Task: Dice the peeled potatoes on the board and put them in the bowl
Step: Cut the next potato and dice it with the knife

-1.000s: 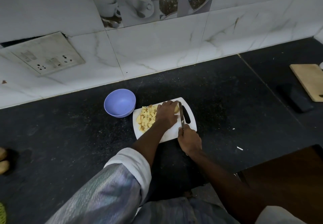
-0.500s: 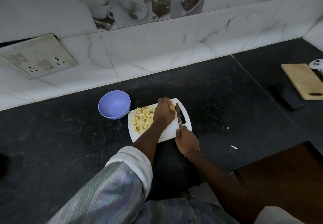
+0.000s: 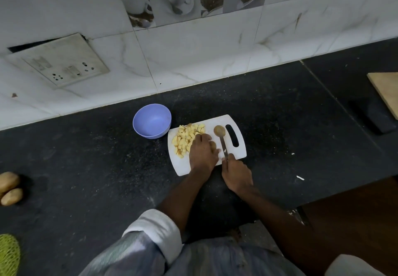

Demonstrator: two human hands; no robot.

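Observation:
A white cutting board [image 3: 238, 152] lies on the dark counter. A pile of yellow potato dice [image 3: 185, 138] covers its left part. My left hand [image 3: 202, 152] rests on the board beside the pile, fingers curled over a small potato piece [image 3: 213, 145]. My right hand [image 3: 236, 173] grips a knife [image 3: 223, 146] whose blade points away along the board. A round brownish potato end [image 3: 219, 130] lies at the blade tip, apart from my left hand. The blue bowl [image 3: 152, 121] stands just left of the board with nothing visible inside.
Two unpeeled potatoes [image 3: 9, 186] sit at the counter's far left, above a green mesh bag [image 3: 8, 254]. A wooden board [image 3: 386, 92] and a dark block [image 3: 374, 117] lie at the right. The tiled wall with a socket plate [image 3: 58, 62] runs behind.
My left hand has pulled back toward me along the board. A round potato end now lies exposed at the knife tip. The camera has shifted, bringing the unpeeled potatoes into view.

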